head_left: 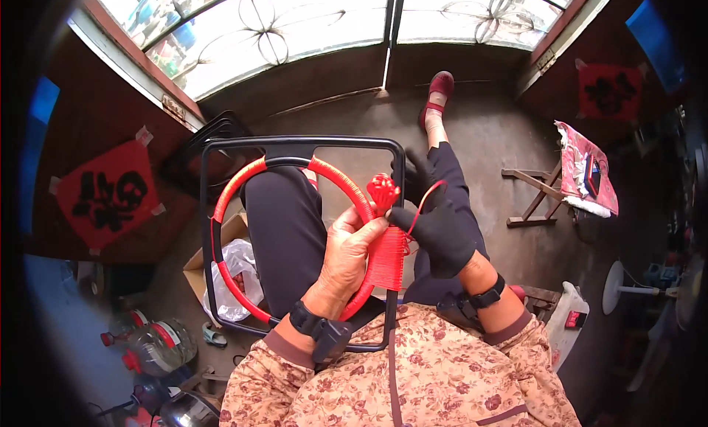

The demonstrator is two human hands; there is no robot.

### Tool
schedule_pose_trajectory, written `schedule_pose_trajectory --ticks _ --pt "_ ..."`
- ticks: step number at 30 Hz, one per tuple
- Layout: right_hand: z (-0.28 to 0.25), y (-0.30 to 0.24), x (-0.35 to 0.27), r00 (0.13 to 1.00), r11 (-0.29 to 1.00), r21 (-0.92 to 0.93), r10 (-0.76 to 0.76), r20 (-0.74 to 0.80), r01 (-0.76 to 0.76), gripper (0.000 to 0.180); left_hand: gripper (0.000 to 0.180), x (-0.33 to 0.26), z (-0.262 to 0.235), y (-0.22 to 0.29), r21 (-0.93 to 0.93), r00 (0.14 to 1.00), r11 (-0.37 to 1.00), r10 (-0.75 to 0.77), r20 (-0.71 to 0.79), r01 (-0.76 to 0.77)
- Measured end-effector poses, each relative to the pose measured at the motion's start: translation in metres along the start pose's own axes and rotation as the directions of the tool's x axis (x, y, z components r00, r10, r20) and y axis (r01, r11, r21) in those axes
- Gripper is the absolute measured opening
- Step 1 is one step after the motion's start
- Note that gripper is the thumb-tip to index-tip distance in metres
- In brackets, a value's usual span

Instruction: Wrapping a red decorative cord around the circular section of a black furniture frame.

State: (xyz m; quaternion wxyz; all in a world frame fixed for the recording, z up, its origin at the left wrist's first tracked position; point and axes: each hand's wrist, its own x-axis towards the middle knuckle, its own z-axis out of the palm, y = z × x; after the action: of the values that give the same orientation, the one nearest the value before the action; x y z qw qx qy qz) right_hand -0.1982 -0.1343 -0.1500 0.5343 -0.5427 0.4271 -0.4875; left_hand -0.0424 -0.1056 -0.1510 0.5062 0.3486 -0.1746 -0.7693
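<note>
A black rectangular frame (302,141) with a round inner ring (234,178) rests across my lap. Red cord is wound round most of the ring, with black showing in places. At the frame's right side a dense band of red cord (386,259) joins ring and side bar. Just above it sits a knotted bundle of red cord (383,190). My bare left hand (346,248) is closed on the wrapped ring, thumb beside the band's top. My right hand (441,231), in a black glove, is closed on a loose red cord (422,200) that loops over its fingers.
A cardboard box (195,273) with a clear plastic bag (242,271) stands left of my legs. Plastic bottles (164,347) lie at lower left. A wooden stool (535,195) with a red cover stands at right. Ahead are doors with glass panes (310,18).
</note>
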Motion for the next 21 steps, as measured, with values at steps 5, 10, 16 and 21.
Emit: schedule_pose_trajectory --ticks 5,10,16,21 --pt "0.001 0.009 0.002 0.983 0.918 -0.351 -0.166 0.082 0.184 0.041 0.031 0.003 -0.001 -0.005 0.066 0.993 0.992 0.113 -0.016 -0.112" --pt "-0.052 -0.026 -0.015 0.999 1.0 0.016 0.017 0.052 -0.018 0.017 0.025 -0.001 -0.001 -0.001 0.215 0.99 0.968 0.141 -0.021 -0.133" --pt "-0.156 0.009 -0.074 0.921 0.876 -0.284 0.366 -0.136 -0.39 0.019 0.021 -0.004 0.005 0.002 0.298 0.996 0.95 -0.083 -0.028 0.087" --pt "-0.222 0.053 -0.113 0.795 0.763 0.64 0.332 -0.508 0.091 0.024 0.019 -0.002 0.006 0.001 0.284 0.992 0.951 -0.116 -0.041 0.123"
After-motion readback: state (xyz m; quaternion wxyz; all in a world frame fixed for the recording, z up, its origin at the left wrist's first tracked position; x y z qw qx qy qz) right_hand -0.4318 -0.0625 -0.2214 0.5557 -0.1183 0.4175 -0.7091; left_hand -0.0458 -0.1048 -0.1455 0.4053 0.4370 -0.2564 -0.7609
